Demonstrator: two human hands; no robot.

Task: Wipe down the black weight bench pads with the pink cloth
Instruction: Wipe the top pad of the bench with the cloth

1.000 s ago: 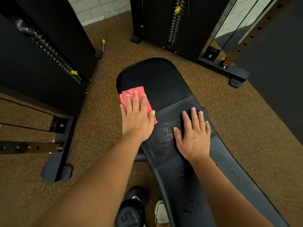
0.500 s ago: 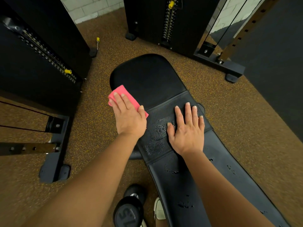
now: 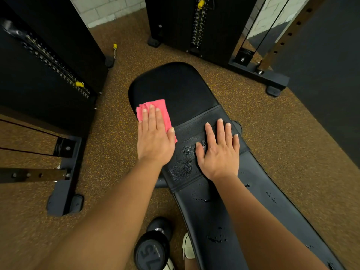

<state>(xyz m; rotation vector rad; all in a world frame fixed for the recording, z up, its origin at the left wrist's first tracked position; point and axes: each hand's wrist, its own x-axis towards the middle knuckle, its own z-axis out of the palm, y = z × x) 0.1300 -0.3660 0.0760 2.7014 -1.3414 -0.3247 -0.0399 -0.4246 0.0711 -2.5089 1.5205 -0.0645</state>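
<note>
The black weight bench runs from bottom right up to the centre, with a rounded far pad [image 3: 175, 88] and a long near pad [image 3: 210, 221] marked with worn spots. My left hand [image 3: 154, 137] lies flat on the pink cloth [image 3: 153, 109] and presses it onto the left edge of the far pad. The cloth's far half shows beyond my fingers. My right hand [image 3: 220, 149] rests flat with fingers spread on the cracked middle section [image 3: 185, 164] of the bench, holding nothing.
A black dumbbell [image 3: 152, 248] lies on the brown speckled floor beside a white shoe [image 3: 188, 248], left of the bench. Black weight-stack machines stand at left [image 3: 48, 61] and ahead [image 3: 194, 22]. Frame feet [image 3: 64, 191] [image 3: 272, 80] sit on the floor either side.
My left hand slid the pink cloth out to the pad's left edge, then back a little onto the pad. My right hand stayed pressed on the middle section.
</note>
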